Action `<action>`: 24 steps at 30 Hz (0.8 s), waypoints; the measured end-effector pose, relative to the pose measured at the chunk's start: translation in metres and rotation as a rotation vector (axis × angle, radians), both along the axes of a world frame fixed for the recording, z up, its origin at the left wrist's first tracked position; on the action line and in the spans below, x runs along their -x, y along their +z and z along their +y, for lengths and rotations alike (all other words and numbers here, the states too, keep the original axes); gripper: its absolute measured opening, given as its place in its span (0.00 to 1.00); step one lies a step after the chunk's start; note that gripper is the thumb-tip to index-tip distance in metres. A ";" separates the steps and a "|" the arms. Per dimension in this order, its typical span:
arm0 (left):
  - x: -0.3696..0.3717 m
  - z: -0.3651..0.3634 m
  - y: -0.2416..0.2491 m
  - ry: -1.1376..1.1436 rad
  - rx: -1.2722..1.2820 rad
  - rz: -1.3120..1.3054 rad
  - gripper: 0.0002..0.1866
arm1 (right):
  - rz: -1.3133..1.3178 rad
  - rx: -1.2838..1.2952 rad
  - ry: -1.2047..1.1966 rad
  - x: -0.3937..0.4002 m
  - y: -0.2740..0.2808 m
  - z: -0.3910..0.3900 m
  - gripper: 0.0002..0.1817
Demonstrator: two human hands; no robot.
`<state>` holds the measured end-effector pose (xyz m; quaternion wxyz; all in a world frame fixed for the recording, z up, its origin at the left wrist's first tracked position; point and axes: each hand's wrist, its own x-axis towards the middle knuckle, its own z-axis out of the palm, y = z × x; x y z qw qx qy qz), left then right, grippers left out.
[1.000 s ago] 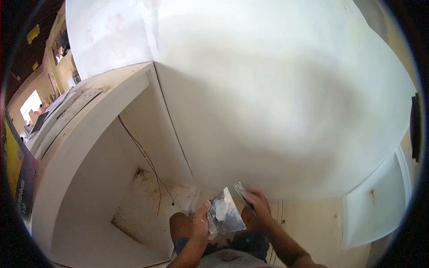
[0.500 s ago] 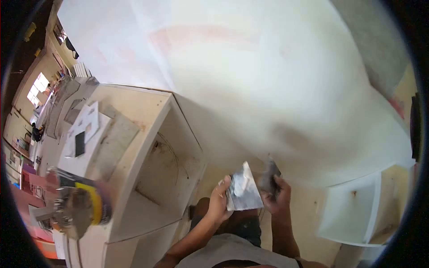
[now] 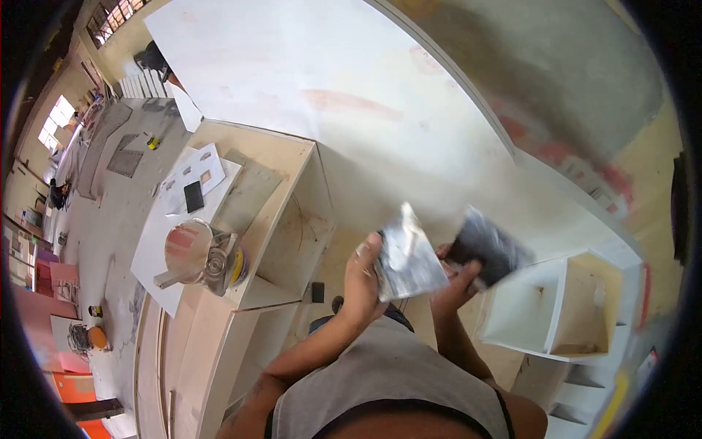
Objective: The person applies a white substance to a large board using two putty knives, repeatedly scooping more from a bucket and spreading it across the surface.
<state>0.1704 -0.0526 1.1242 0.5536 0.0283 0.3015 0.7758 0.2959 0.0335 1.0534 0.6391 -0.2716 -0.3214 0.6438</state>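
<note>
My left hand [image 3: 361, 280] grips the edge of a flat rectangular plate [image 3: 423, 272], its fingers and thumb closed around the side. A lump of white putty [image 3: 404, 238] sits on the plate, and its point sticks up past the top edge. Dried white smears mark my fingers. My right hand [image 3: 458, 287] is closed on a dark, flat putty spreader [image 3: 491, 249], blurred by motion. The spreader is held beside the plate, tilted to the right, with a visible gap at the top. Both hands are in front of my chest, below a large white panel [image 3: 365, 66].
On the left, a wooden cabinet [image 3: 252, 139] bears white boards [image 3: 175, 197], a dark sanding-block-like piece [image 3: 194, 197] and an open can [image 3: 186, 249] with metal tins beside it. White shelf compartments [image 3: 523, 304] stand low on the right. A person [image 3: 58, 194] is far off left.
My view has shifted, so the cabinet and can appear farther right and more of the panel's upper edge shows. Both hands rise in view, and the spreader is turned more broadside.
</note>
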 end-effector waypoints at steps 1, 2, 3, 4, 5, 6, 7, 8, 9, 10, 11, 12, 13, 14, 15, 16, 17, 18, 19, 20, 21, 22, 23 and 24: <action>0.004 -0.002 -0.001 0.034 0.002 -0.066 0.23 | -0.208 -0.331 -0.032 -0.001 -0.001 -0.004 0.22; 0.006 -0.006 0.002 0.035 -0.003 -0.065 0.23 | -0.420 -0.661 -0.067 -0.003 -0.005 -0.007 0.20; 0.006 -0.012 0.003 0.076 -0.005 0.045 0.22 | -0.638 -0.988 -0.096 -0.007 -0.008 -0.013 0.19; 0.003 -0.019 0.003 0.119 -0.001 0.148 0.21 | -0.646 -0.987 -0.084 -0.012 -0.008 -0.012 0.19; 0.000 -0.025 0.003 0.156 0.004 0.209 0.19 | -0.726 -1.027 -0.027 -0.016 -0.005 -0.004 0.16; -0.005 -0.035 0.003 0.166 0.009 0.197 0.19 | -0.803 -1.071 0.031 -0.021 -0.005 0.001 0.14; -0.009 -0.041 0.005 0.170 -0.006 0.160 0.18 | -0.737 -0.765 0.166 -0.031 -0.019 -0.004 0.12; -0.013 -0.046 0.007 0.170 -0.020 0.125 0.18 | -0.735 -0.771 0.176 -0.024 -0.011 -0.012 0.12; -0.018 -0.048 0.003 0.176 -0.014 0.121 0.18 | -0.392 -0.669 -0.008 -0.012 0.000 -0.028 0.12; -0.021 -0.046 -0.003 0.173 -0.033 0.038 0.19 | -0.049 -0.555 -0.190 -0.007 0.008 -0.036 0.11; -0.025 -0.045 -0.005 0.168 -0.053 -0.042 0.19 | -0.208 -0.789 -0.165 -0.006 0.017 -0.036 0.12; -0.030 -0.048 -0.004 0.168 -0.047 -0.046 0.19 | -0.655 -1.071 0.115 -0.029 0.039 -0.029 0.13; -0.034 -0.054 -0.002 0.191 -0.006 0.042 0.19 | -0.767 -1.189 0.131 -0.045 0.030 -0.016 0.14; -0.035 -0.059 0.001 0.216 0.032 0.134 0.20 | -0.875 -1.310 0.144 -0.054 0.022 -0.008 0.14; -0.037 -0.065 0.003 0.205 -0.006 0.143 0.20 | -0.871 -1.308 0.152 -0.059 0.016 -0.012 0.14; -0.040 -0.067 0.008 0.218 0.001 0.142 0.20 | -0.653 -0.830 0.204 -0.064 0.011 -0.019 0.14; -0.043 -0.069 0.014 0.202 0.038 -0.045 0.19 | -0.430 -0.351 0.244 -0.062 0.019 -0.030 0.15; -0.046 -0.072 0.018 0.186 0.071 -0.229 0.18 | -0.255 -0.001 0.284 -0.063 0.038 -0.036 0.16; -0.043 -0.080 0.010 0.097 -0.056 -0.308 0.15 | -0.147 0.128 0.350 -0.065 0.047 -0.035 0.19; -0.041 -0.079 -0.009 -0.056 -0.473 -0.439 0.11 | -0.036 0.257 0.413 -0.068 0.050 -0.032 0.22; -0.044 -0.079 -0.025 -0.175 -0.639 -0.583 0.09 | -0.029 0.265 0.423 -0.072 0.045 -0.024 0.22; -0.049 -0.079 -0.029 -0.296 -0.801 -0.729 0.07 | 0.091 0.248 0.698 -0.078 0.035 -0.013 0.22; -0.055 -0.082 -0.028 -0.329 -0.830 -0.777 0.05 | 0.217 0.220 0.967 -0.075 0.035 -0.008 0.22; -0.060 -0.086 -0.026 -0.325 -0.820 -0.773 0.05 | 0.226 0.227 0.968 -0.069 0.036 -0.008 0.22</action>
